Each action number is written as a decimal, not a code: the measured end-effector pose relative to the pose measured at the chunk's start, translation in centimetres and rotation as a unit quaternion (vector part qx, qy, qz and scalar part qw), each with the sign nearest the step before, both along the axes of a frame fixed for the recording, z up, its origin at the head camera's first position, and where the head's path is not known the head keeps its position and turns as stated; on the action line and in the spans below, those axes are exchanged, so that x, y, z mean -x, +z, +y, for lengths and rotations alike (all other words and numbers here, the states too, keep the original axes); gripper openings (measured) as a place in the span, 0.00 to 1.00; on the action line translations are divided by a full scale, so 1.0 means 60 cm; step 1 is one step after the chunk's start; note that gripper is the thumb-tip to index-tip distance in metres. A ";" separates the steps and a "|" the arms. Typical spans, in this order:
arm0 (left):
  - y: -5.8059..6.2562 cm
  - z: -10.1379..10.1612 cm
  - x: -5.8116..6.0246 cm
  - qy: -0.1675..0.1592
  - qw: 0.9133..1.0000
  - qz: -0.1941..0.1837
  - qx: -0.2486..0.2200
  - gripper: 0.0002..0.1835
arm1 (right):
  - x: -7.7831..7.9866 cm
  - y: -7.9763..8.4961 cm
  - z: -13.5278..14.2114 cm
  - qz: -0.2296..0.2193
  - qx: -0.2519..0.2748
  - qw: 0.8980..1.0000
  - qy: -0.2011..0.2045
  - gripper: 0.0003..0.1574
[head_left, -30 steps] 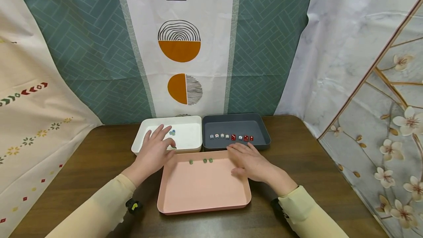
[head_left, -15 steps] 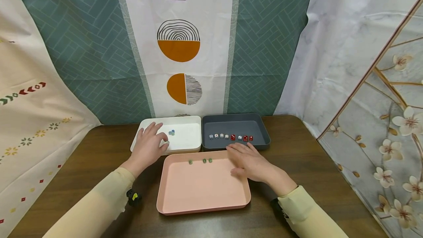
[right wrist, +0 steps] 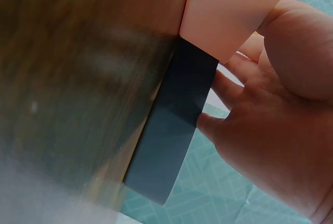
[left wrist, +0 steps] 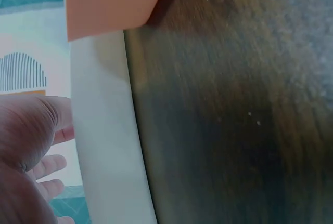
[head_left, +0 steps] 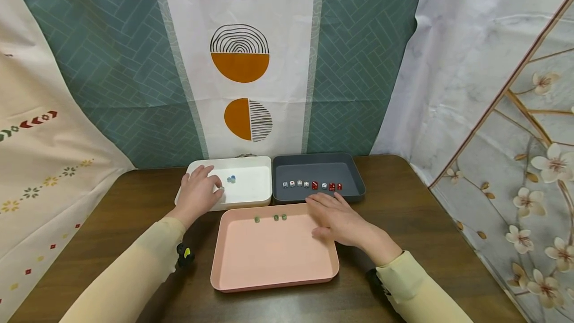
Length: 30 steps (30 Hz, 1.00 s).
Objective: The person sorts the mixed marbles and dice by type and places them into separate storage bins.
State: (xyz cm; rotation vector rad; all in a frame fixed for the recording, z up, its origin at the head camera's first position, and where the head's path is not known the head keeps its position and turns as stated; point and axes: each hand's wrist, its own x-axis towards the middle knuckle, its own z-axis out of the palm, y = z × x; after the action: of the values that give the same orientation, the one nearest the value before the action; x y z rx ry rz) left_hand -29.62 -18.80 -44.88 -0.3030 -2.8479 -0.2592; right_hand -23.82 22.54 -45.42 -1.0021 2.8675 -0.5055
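Note:
My left hand (head_left: 197, 193) reaches over the near left part of the white tray (head_left: 255, 196), thumb and index finger drawn together. A small green bead is at those fingertips, mostly hidden by them now. Several blue and pale beads (head_left: 231, 179) lie close together in the white tray. In the left wrist view the tray's wall hides the fingertips of my left hand (left wrist: 26, 135). My right hand (head_left: 336, 218) rests over the right rim of the pink tray (head_left: 278, 253), its fingers extended towards the dark tray. Three green beads (head_left: 276, 218) sit along the pink tray's far side.
A dark grey tray (head_left: 314, 162) stands right of the white one, with a row of red and white dice (head_left: 315, 185) in it. All the trays are on a wooden table (head_left: 134, 233). A patterned cloth (head_left: 242, 128) hangs behind its far edge.
My left hand has moved left over the white tray from the border with the pink tray, the green bead pinched in its fingertips. My right hand stays over the pink tray's right rim.

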 end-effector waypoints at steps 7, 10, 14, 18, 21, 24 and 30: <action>-0.004 0.000 0.015 0.019 0.999 -0.033 -0.003 0.07 | 0.002 0.001 -0.003 0.003 -0.007 1.000 -0.004 0.51; -0.005 0.002 0.019 0.022 0.999 -0.042 -0.007 0.07 | 0.002 0.001 -0.003 0.004 -0.010 1.000 -0.006 0.51; -0.008 0.005 0.025 0.022 0.998 -0.049 -0.010 0.08 | 0.002 0.001 -0.003 0.006 -0.009 1.000 -0.006 0.51; -0.013 0.006 0.034 0.023 0.998 -0.055 -0.012 0.08 | 0.002 0.001 -0.001 0.004 -0.005 1.000 -0.005 0.51; -0.017 0.007 0.042 0.023 0.998 -0.061 -0.016 0.09 | 0.002 0.002 -0.001 0.004 -0.004 1.000 -0.005 0.51; -0.021 0.009 0.049 0.025 0.997 -0.068 -0.017 0.09 | 0.002 0.001 0.000 0.004 -0.006 1.000 -0.005 0.51; -0.020 0.014 0.052 0.029 0.996 -0.078 -0.017 0.09 | 0.002 0.001 0.001 0.004 -0.005 1.000 -0.003 0.51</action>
State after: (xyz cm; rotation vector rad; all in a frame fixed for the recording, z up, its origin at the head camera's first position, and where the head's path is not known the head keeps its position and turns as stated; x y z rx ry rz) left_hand -32.76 -17.98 -46.06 -0.1998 -2.9967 -0.3334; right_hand -23.96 22.59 -45.37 -0.9955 2.8784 -0.4890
